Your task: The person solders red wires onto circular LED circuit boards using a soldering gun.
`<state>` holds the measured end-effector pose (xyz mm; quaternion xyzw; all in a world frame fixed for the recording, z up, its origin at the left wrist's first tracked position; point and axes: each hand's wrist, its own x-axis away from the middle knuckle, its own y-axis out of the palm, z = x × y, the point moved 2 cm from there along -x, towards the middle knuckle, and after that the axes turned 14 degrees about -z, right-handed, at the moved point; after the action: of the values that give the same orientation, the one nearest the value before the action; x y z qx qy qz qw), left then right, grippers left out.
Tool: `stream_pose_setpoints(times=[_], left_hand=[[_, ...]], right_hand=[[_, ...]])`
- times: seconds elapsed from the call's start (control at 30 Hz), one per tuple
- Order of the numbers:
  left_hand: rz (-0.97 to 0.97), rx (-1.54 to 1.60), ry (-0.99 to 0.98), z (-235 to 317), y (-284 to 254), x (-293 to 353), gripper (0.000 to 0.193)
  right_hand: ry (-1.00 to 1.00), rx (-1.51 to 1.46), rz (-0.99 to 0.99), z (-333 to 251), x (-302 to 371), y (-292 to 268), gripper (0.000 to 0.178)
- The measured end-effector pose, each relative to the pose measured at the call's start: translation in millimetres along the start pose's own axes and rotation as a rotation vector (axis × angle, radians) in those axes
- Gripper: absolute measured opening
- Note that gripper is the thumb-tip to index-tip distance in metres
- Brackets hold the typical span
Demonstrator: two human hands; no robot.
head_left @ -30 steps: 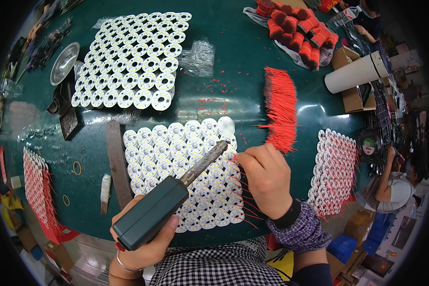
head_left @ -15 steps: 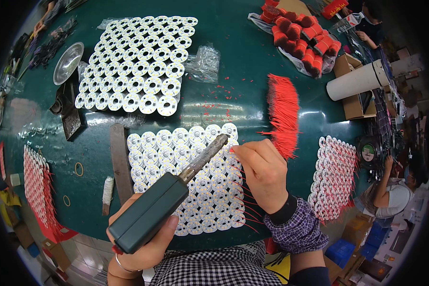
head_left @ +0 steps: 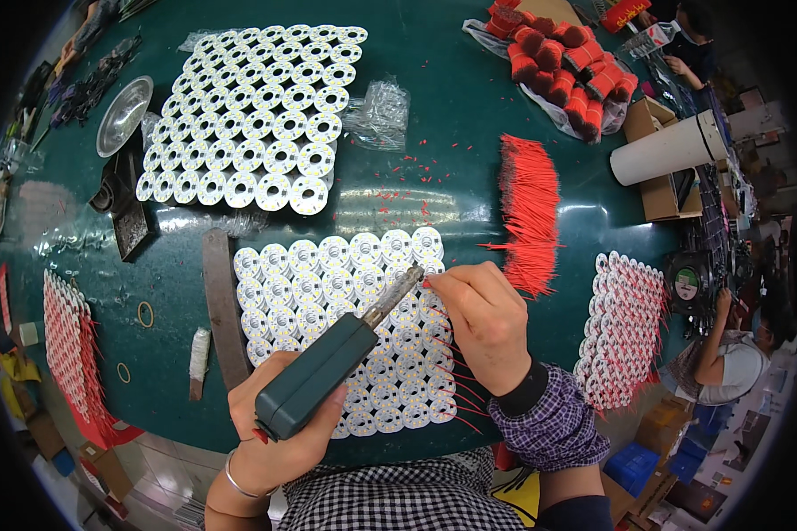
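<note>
My left hand (head_left: 279, 434) is wrapped round a dark green soldering gun (head_left: 317, 375), its worn metal tip pointing up and right. Beneath it lies a panel of round white LED boards (head_left: 334, 253) in rows. The tip is at a board near the panel's upper right corner; whether it touches cannot be told. Beside the tip, my right hand (head_left: 487, 323) pinches the end of a short red wire (head_left: 428, 283), mostly hidden by the fingers. Several red wires (head_left: 469, 404) stick out from the boards down the panel's right edge.
Loose red wires (head_left: 529, 212) form a pile beyond my right hand; bundled wires (head_left: 562, 75) lie farther back. Another LED panel (head_left: 252, 115) sits at the back left. Wired panels stand left (head_left: 73, 345) and right (head_left: 620, 327). A metal bar (head_left: 224, 310) borders the work panel.
The soldering gun and my left hand have moved right, and the tip is slightly lower, closer to my right fingertips. My right hand has shifted slightly left and down.
</note>
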<state>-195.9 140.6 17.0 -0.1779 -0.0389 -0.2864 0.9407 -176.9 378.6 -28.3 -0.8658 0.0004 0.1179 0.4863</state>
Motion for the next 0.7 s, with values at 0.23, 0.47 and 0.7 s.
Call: stream_pose_setpoints(times=[0.23,0.47,0.7], left_hand=[[-0.019,-0.024,0.028,-5.0,2.1,-0.7,0.014],[-0.012,-0.055,0.039,-1.0,2.3,-2.7,0.012],[0.080,-0.056,0.048,-3.8,-5.0,12.6,0.021]], right_hand=[[-0.008,0.028,-0.017,0.3,1.5,0.9,0.029],[-0.011,0.041,-0.021,1.1,2.3,0.1,0.030],[0.006,0.045,-0.019,-1.1,1.4,0.5,0.029]])
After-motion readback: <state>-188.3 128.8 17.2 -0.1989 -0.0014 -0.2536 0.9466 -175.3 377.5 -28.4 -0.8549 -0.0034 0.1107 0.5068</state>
